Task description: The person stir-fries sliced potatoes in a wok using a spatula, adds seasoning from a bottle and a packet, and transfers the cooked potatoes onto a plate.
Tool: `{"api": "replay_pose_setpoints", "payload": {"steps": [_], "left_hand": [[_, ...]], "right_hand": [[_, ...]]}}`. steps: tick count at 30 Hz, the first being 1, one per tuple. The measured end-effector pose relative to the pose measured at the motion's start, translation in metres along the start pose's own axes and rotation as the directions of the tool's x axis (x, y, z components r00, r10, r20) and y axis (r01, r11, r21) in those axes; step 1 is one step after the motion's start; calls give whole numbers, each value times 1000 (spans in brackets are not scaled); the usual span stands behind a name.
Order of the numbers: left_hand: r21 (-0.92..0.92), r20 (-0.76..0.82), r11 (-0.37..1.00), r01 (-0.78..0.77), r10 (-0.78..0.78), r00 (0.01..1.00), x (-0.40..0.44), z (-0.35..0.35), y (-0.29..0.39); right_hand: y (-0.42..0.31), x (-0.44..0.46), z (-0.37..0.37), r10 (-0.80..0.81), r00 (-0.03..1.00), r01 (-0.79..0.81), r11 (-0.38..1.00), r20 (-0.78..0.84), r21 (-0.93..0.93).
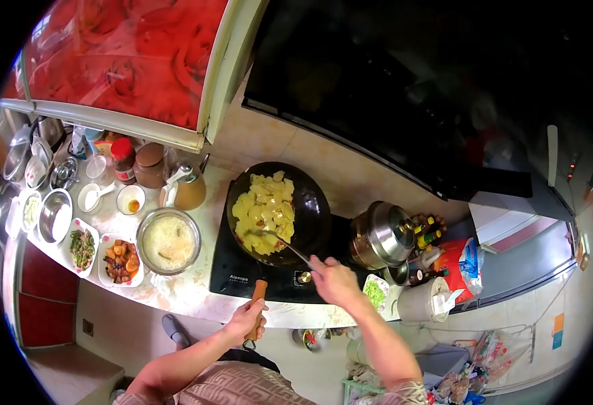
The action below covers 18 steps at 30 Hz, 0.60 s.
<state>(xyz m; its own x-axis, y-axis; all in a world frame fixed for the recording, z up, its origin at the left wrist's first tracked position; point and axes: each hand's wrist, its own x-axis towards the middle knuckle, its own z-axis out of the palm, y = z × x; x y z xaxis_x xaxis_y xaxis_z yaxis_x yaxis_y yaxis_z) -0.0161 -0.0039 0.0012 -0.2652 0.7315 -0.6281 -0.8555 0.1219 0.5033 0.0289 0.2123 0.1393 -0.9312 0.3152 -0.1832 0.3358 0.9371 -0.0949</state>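
Note:
A dark wok [315,210] sits on the black gas stove [242,273], with sliced yellow potatoes [264,206] and a few reddish bits heaped in its left part. My left hand [248,318] is wrapped round the wok's wooden handle [259,294], near the counter's front edge. In my right hand [335,282] is the handle of a metal spatula [299,255]. Its head reaches into the near side of the potato slices, partly covered by them.
Right of the wok stands a lidded steel pot [381,236], with a plate of chopped greens [376,291] before it. A steel bowl of pale liquid [169,241], a dish of braised chunks [121,260] and jars [123,160] line the left. The range hood [377,88] hangs overhead.

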Motion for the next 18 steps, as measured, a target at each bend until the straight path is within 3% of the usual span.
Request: {"api": "replay_pose_setpoints", "payload": {"steps": [3,7,11,14,17,18], "left_hand": [[6,5,1000,-1,1,1000,2,-2,-1],[-1,-5,1000,7,-7,1000,2,1,-3],[28,-17,999,-18,19,1000,2,3,-4],[15,-2,1000,3,-3,1000,1,-1,-2],[-20,1,1000,23,-23,1000,1,-3,-1],[-8,6,1000,21,-20,1000,3,-5,-3]], "right_hand": [[8,-27,-36,11,1000,-14,992,-26,-123],[-5,-48,-39,-38,990,54,992,133,-115],[-16,-5,6,53,998,-51,992,20,-116],[8,21,-2,107,992,-109,994,-63,-22],[31,28,-40,263,964,-263,965,20,-20],[50,34,-40,231,973,-231,972,-17,-44]]}}
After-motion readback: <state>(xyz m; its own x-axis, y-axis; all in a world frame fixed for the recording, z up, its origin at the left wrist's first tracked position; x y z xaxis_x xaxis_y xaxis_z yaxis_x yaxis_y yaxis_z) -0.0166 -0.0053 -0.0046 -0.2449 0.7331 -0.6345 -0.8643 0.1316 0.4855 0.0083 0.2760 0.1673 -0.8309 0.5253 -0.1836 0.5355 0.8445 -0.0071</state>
